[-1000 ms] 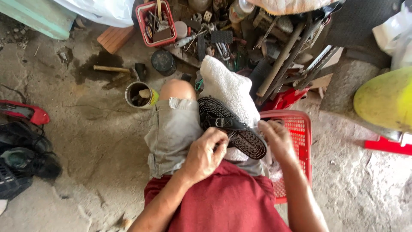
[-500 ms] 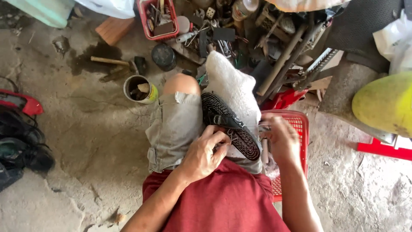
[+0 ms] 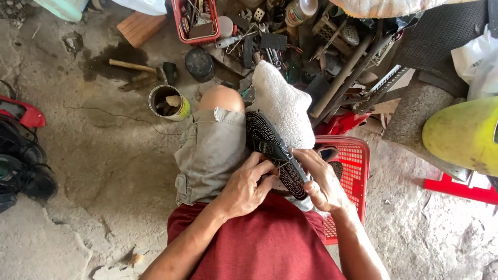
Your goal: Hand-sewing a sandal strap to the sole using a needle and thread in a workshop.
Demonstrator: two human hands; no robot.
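A black shoe sole [image 3: 270, 148] with a patterned tread lies sole-up across my lap, resting on a white fluffy cloth [image 3: 282, 103] that covers my right knee. My left hand [image 3: 248, 185] grips the near part of the sole, fingers curled over its edge. My right hand [image 3: 322, 181] pinches the sole's right edge with thumb and fingers. I sit in grey shorts [image 3: 210, 153] and a red shirt [image 3: 259, 243].
A red plastic basket [image 3: 355, 166] stands by my right side. A tin can [image 3: 168, 102], a hammer [image 3: 137, 67] and a round black tin [image 3: 199, 63] lie on the concrete floor ahead. Tools fill a red tray [image 3: 197, 21]. Black shoes [image 3: 23, 171] sit left.
My right hand has come in from the basket side and taken the sole's edge. My left hand has shifted slightly along the sole. The view has tilted a little.
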